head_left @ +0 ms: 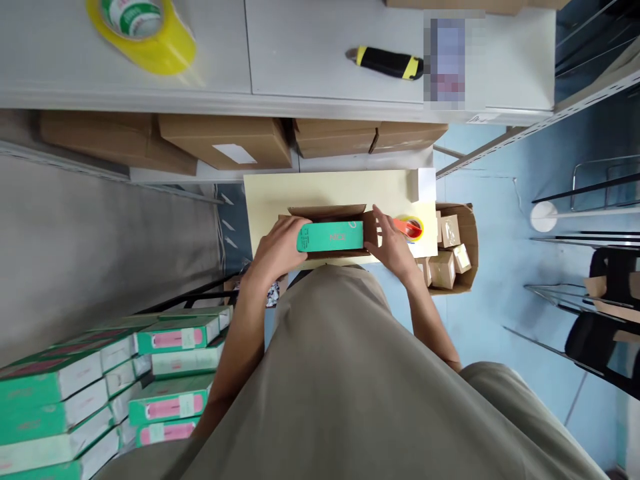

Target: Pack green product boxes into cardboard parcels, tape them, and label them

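With left hand (281, 245), gripping green box (333, 236); with right hand (393, 243), holding carton flap (371, 229); seemingly packing, next needing level lowering.

A smooth pale-blue floor (493, 267) spreads to the right; a plain grey wall (100, 227) stands on the left. A white metal-framed shelf (310, 60) rises beyond a cream rectangular tabletop (267, 190). Black thin-legged chairs (590, 339) stand at right.
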`<act>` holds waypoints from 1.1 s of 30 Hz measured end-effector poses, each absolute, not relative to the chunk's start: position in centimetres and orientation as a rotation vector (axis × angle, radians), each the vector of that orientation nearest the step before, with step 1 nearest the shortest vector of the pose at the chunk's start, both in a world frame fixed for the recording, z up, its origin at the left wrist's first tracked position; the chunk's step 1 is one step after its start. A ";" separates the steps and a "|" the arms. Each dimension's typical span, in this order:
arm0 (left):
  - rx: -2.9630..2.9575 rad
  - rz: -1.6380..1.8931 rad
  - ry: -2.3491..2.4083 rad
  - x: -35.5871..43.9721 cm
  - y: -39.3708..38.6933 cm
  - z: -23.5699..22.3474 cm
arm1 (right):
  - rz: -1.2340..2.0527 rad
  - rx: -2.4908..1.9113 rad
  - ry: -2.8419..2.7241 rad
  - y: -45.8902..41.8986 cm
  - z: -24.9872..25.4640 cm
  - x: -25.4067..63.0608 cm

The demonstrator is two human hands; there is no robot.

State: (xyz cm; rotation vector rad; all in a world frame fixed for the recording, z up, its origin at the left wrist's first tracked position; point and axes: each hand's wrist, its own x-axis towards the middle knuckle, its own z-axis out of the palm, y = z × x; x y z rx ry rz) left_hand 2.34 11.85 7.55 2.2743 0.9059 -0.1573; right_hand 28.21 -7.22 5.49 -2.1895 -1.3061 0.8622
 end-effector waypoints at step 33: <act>1.945 0.151 1.820 0.4 8.8 -0.7 | 0.890 -2.243 -1.082 -8.5 -3.4 31.4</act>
